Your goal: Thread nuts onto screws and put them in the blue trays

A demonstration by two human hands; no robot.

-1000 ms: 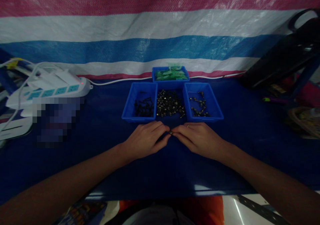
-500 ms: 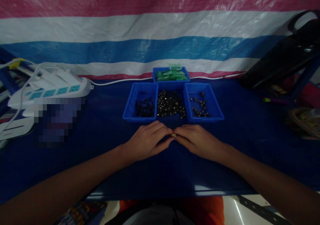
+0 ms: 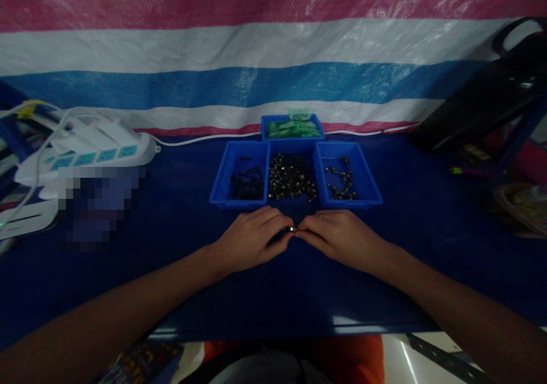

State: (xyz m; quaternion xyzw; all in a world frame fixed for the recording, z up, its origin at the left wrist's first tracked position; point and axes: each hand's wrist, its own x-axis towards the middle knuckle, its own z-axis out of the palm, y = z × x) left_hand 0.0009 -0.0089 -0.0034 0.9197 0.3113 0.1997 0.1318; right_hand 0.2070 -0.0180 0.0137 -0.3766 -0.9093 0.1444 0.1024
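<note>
My left hand (image 3: 257, 237) and my right hand (image 3: 335, 237) meet fingertip to fingertip over the blue table (image 3: 273, 298). Pinched between them is a small shiny metal part (image 3: 293, 229), brass or silver in tone; its exact kind is too small to make out. Just beyond lies a pile of small metal fittings (image 3: 292, 177). Left of the pile, a blue bin (image 3: 217, 187) holds dark, screw-like pieces (image 3: 248, 183). On its right, another blue bin (image 3: 371, 182) contains several metal pieces (image 3: 342, 190) like those in the pile.
Behind the pile stands a blue bin (image 3: 265, 126) of green packets (image 3: 294, 126). A white power strip (image 3: 85, 159) with cables is at left, beside a blurred-out patch. A black cylindrical object (image 3: 478, 93) leans at right, near a basket (image 3: 519, 213). Striped sheeting (image 3: 273, 42) hangs behind.
Both hands stay nearly in place. The small metal part has turned between the fingertips and shifted slightly left, now showing its side more than its round end.
</note>
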